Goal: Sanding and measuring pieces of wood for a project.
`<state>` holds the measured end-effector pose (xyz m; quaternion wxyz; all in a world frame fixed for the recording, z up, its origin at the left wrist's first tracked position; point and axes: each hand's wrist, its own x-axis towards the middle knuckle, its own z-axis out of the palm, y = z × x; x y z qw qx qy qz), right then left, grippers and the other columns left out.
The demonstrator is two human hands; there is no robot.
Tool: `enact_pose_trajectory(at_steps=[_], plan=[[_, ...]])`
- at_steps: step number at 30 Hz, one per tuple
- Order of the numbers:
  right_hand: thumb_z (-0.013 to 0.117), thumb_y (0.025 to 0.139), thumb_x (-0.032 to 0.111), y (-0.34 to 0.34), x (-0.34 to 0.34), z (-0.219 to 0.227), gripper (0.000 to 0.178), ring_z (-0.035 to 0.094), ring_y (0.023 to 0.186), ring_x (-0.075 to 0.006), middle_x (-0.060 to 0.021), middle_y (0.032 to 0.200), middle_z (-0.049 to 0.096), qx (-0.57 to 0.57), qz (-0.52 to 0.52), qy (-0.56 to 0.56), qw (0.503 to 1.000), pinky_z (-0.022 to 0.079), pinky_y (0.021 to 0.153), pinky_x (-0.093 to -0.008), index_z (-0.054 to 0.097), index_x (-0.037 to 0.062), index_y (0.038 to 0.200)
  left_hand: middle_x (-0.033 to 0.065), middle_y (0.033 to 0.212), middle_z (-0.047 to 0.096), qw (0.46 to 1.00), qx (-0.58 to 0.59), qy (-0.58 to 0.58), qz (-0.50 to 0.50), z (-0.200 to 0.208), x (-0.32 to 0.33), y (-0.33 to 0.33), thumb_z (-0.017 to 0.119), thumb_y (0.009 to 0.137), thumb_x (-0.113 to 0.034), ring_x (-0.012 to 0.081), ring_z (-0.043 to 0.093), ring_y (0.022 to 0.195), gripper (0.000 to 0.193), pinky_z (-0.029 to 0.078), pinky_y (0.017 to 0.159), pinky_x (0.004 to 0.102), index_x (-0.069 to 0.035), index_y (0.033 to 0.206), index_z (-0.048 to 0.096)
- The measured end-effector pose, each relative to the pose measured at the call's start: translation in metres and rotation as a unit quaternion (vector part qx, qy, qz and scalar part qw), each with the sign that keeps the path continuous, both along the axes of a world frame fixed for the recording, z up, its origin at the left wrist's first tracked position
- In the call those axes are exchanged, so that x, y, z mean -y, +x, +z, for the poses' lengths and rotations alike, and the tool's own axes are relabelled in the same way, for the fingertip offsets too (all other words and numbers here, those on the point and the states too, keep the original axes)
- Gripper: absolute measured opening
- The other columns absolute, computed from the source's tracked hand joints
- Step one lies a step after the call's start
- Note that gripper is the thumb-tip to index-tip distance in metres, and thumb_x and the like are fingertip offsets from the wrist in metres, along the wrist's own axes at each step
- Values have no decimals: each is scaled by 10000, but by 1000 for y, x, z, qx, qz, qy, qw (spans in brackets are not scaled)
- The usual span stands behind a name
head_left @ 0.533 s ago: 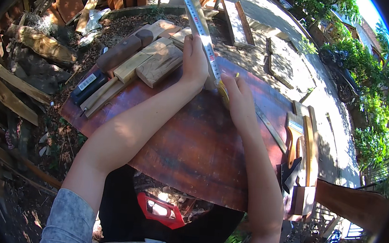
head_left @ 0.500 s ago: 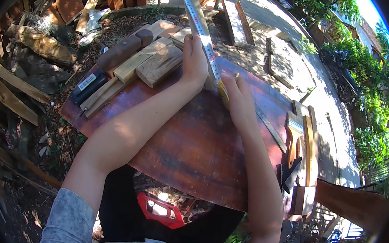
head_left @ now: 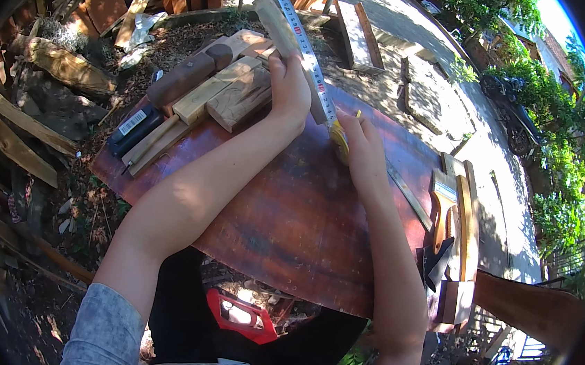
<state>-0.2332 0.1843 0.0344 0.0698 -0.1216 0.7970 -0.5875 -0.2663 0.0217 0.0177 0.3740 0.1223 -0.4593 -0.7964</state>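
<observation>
My left hand (head_left: 291, 90) is closed around a long, narrow wooden block (head_left: 276, 27), held tilted above the far part of the board. Along the block's right side runs the extended blade of a tape measure (head_left: 309, 53), white with a blue edge. My right hand (head_left: 361, 143) grips the yellow case of the tape measure near the block's lower end. Under both hands lies a reddish-brown board (head_left: 287, 238) serving as a worktop. Partly behind my right hand, a thin metal ruler or strip (head_left: 408, 195) rests on the board.
Wooden blocks (head_left: 237, 98) and a black tool (head_left: 133, 129) lie at the board's left. A paintbrush (head_left: 441, 206) and wood strips (head_left: 468, 226) line its right edge. A red-framed object (head_left: 242, 316) sits below the near edge. Scrap wood (head_left: 66, 69) is piled at far left.
The wooden block has shifted left and turned, so more of its face shows beside the tape blade. My left hand moved slightly left; my right hand still holds the tape case.
</observation>
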Motion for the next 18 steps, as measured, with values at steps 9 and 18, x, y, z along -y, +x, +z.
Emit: enact_pose_trajectory(at_steps=[9, 18], plan=[[648, 1038, 484, -1, 0, 0, 515, 659, 955, -153, -93, 1065, 713, 24, 6, 3, 1000, 492, 873, -302, 712, 2, 1210, 105, 1178, 575, 996, 3, 82, -35, 2, 12, -9, 556, 1058, -275, 184, 571, 1085, 362, 463, 1023, 359, -1, 1284, 487], [604, 1054, 461, -5, 1, -2, 500, 706, 945, -189, -118, 1078, 743, 46, 8, -64, 997, 512, 881, -321, 713, 18, 1259, 8, 935, 611, 996, -1, 25, -83, -14, 30, -23, 442, 1114, -457, 149, 597, 794, 404, 517, 775, 353, -124, 1273, 608]])
